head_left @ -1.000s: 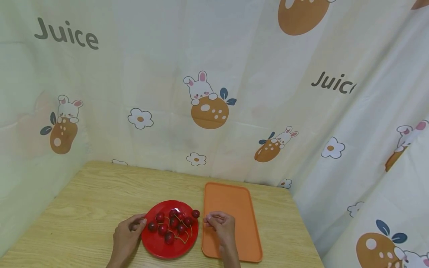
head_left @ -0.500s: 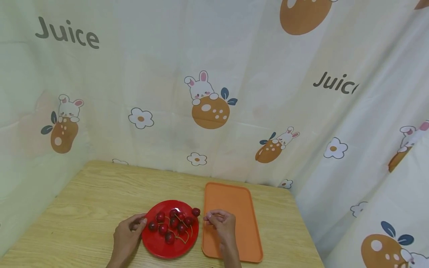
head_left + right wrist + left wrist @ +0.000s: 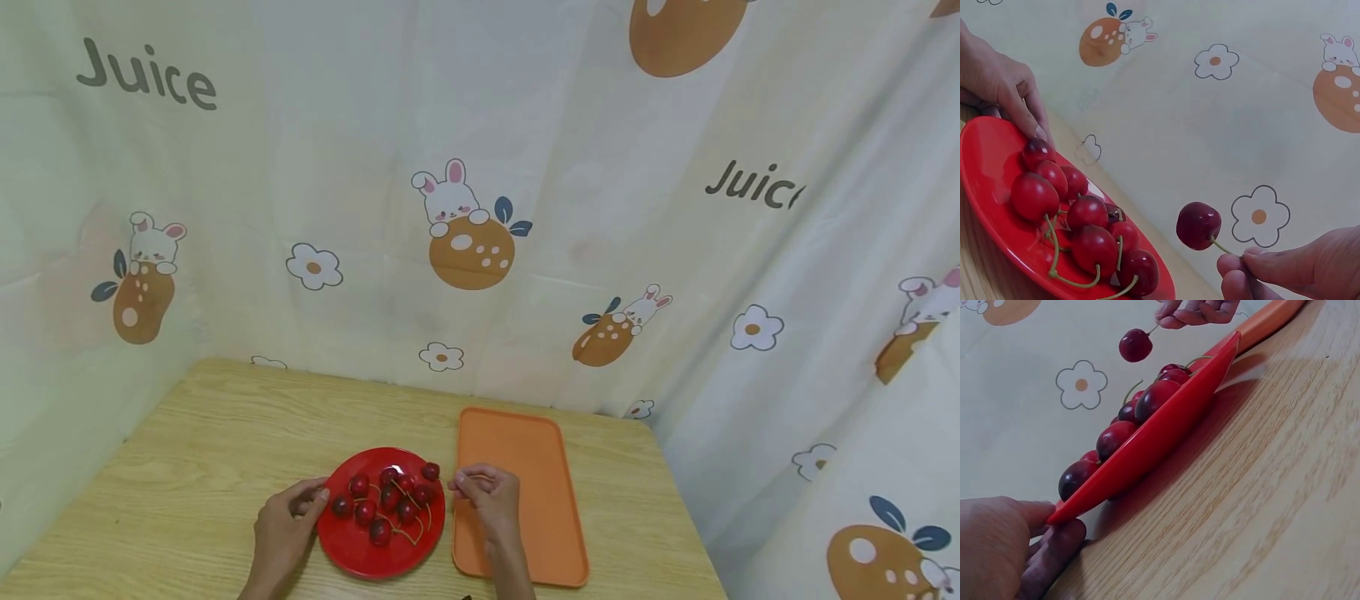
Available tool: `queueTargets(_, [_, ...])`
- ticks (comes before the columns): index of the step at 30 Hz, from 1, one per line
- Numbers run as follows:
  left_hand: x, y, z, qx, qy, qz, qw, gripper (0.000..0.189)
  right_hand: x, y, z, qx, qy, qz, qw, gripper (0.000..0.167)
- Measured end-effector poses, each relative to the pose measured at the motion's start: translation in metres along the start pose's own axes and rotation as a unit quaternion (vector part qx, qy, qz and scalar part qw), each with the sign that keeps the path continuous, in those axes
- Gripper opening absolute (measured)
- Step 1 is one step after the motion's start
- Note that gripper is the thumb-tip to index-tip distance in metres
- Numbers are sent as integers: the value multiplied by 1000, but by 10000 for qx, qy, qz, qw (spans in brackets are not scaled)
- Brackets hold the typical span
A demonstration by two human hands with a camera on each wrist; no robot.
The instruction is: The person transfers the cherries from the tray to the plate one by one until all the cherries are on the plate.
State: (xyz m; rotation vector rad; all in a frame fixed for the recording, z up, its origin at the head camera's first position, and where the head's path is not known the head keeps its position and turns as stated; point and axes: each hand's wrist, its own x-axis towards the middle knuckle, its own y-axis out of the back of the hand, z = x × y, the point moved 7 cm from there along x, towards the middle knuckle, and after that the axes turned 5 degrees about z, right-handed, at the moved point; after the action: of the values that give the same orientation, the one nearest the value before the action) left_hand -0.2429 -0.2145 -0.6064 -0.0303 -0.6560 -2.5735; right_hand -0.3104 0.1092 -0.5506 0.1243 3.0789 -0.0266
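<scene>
A red plate (image 3: 360, 557) on the wooden table bears several dark red cherries (image 3: 380, 532), some with green stems. My left hand (image 3: 287, 527) grips the plate's left rim, thumb on top and fingers below, as the left wrist view shows. Between thumb and fingertips my right hand (image 3: 491, 500) pinches the stem of one cherry (image 3: 1199, 225). That cherry hangs in the air above the plate's right edge, apart from the others. In the left wrist view the held cherry (image 3: 1135, 345) is higher than the pile.
An orange rectangular tray (image 3: 536, 467) lies right of the plate, partly under my right hand and forearm. A pale curtain (image 3: 360, 208) printed with rabbits, fruit and flowers stands behind and beside the wooden table (image 3: 247, 417).
My right hand has moved slightly left with the cherry, which is now over the plate's right edge. My left hand and the plate stay in place.
</scene>
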Motion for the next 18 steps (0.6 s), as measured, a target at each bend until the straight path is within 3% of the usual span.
queueTargets(12, [1,-1,-3,86,105,-29,9999,27,-2,-18,-1,195,126,-157,9996,19])
queueTargets(18, [0,-1,-2,1,-35,41,10000,25,-4,-29,-2,354,608,-351,9969,15])
